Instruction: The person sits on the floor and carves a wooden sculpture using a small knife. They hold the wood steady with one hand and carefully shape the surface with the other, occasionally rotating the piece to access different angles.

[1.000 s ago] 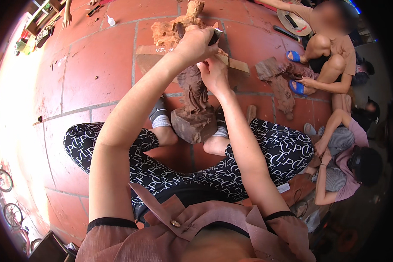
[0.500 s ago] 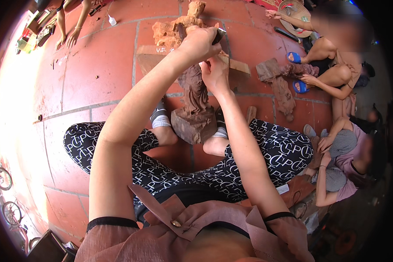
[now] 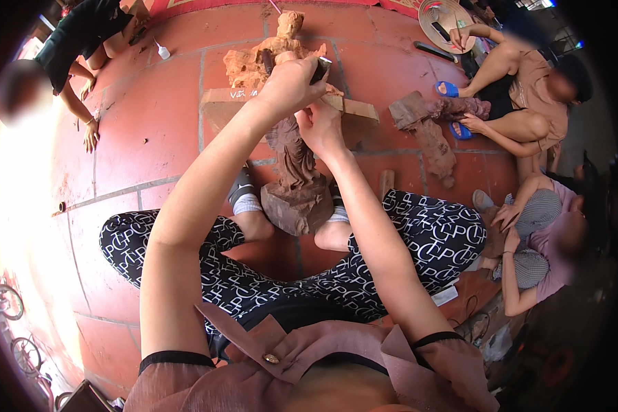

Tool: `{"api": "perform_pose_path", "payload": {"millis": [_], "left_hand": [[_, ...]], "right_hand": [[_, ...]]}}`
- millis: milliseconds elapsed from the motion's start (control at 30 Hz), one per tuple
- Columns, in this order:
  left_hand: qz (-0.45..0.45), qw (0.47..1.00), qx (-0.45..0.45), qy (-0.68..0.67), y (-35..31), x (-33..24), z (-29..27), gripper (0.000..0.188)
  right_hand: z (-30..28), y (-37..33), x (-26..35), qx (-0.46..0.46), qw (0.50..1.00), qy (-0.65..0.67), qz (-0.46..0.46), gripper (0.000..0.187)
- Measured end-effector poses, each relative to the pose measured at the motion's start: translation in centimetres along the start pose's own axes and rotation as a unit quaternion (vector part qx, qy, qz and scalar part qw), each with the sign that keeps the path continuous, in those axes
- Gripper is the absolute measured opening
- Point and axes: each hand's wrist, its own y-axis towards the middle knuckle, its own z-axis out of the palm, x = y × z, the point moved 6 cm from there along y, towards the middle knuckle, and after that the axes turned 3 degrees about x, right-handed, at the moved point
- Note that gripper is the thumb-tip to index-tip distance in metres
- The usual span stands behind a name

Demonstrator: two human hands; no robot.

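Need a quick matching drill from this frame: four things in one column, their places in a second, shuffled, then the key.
Things
1. dark wooden figure
2. pale wooden carving
3. blue sandal
4. small white bottle

Places
A. on the tiles at upper left, near the person in dark clothes
B. standing between the person's feet, under both hands
C. on the foot of the seated person at upper right
D. on the floor just beyond the hands

The left hand grips a small dark tool; the right hand rests by the figure's top.

Pairs: 1-B, 2-D, 3-C, 4-A
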Motion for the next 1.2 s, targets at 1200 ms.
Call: {"api": "perform_pose_path", "payload": {"millis": [1200], "left_hand": [[0.036, 0.998, 0.041, -0.021, 0.7, -0.4, 0.6, 0.029]], "right_hand": [[-0.3, 0.1, -1.1, 0.013, 0.999, 0.036, 0.026, 0.012]]}}
